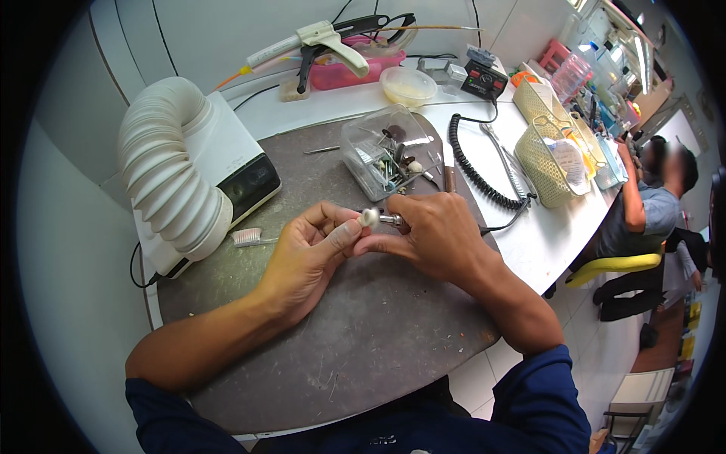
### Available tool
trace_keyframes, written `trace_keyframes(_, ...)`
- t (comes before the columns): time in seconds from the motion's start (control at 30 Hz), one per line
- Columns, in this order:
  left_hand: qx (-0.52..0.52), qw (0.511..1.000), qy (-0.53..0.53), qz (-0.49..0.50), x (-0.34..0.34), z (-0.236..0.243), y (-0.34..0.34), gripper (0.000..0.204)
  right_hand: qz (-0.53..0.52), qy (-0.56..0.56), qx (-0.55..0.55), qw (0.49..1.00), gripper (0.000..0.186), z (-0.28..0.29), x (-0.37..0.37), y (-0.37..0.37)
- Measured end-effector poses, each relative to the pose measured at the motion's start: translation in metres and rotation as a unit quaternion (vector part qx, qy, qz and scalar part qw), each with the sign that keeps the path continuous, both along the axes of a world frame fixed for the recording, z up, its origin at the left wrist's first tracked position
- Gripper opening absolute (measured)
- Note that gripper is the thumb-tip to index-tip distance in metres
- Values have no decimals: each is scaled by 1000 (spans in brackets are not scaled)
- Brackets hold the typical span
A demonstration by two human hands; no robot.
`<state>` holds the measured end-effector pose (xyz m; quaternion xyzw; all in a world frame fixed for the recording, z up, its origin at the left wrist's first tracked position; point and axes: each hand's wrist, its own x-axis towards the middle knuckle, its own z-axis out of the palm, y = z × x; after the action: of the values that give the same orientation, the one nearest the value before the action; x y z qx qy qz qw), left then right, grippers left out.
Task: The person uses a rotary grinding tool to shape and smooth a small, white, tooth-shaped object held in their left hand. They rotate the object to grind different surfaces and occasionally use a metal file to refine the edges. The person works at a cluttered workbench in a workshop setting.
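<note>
In the middle of the grey work mat [355, 363], my two hands meet. My right hand [442, 231] is closed round a rotary handpiece; its metal nose [391, 220] points left and carries a small whitish round tip [369, 217], slightly blurred. With thumb and fingers my left hand [302, 253] pinches right at that tip; whatever it grips is too small and covered to make out. Just beyond my hands stands a clear plastic box [357, 178] of small bits and burs. A toothbrush [248, 237] lies left of my left hand.
At the left sits a white extractor unit [234, 151] with a ribbed hose [155, 166]. A glue gun [325, 41], pink tray [344, 73] and round tub [408, 87] line the back. A coiled cord [473, 170], black control box [484, 79] and baskets [544, 170] are right; a seated person [650, 200] is beyond.
</note>
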<state>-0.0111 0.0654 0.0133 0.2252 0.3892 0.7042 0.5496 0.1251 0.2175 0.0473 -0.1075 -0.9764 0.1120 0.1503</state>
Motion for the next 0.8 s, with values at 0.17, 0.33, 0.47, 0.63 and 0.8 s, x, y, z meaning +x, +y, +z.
trace_keyframes(0.17,20,1000,-11,6,1,-4,2,14,17,32,15,999,54,-3,0,-1)
trace_keyframes(0.33,10,1000,-9,-4,0,-2,1,13,3,23,6,1000,53,-4,0,1)
trace_keyframes(0.47,18,1000,-16,0,0,-4,1,13,12,26,26,999,54,-2,0,-2)
trace_keyframes(0.63,12,1000,-20,2,1,-3,2,13,2,12,6,1000,53,-2,0,0)
trace_keyframes(0.8,4,1000,1,-11,0,-2,1,14,11,27,24,999,54,-5,0,0)
